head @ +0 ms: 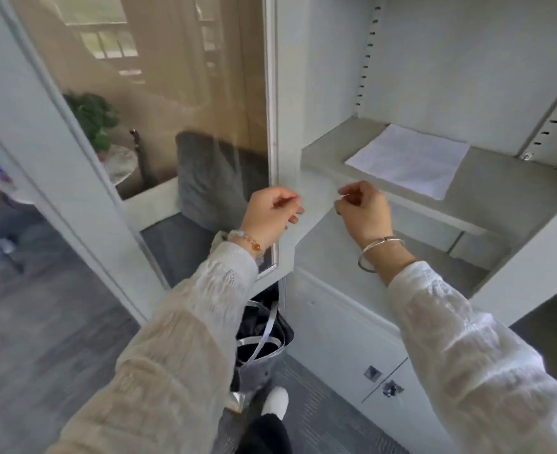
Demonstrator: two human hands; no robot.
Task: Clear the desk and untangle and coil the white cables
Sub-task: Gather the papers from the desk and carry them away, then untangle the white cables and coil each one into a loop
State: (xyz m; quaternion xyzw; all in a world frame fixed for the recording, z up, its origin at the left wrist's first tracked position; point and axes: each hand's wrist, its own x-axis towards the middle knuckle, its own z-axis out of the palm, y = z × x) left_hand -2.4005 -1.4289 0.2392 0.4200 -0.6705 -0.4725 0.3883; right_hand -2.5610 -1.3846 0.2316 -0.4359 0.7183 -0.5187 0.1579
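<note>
A: So, where are we with the white cables?

B: Can't see any, nor a counter. We're facing an open cabinet [319, 93]. Our left hand [272, 213] and right hand [362, 211] are loosely curled; maybe the right pinches something thin, can't tell. Paper [408, 158] sits on the shelf [486, 178] just beyond the right hand, probably stashed there.

bag [264, 335] partly hidden behind left sleeve, sheet's [408, 158] print too blurred to read

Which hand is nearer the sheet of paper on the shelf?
Right. The right hand is just below-left of the paper, at the shelf's front edge; the left hand is farther left, by the glass door.
</note>
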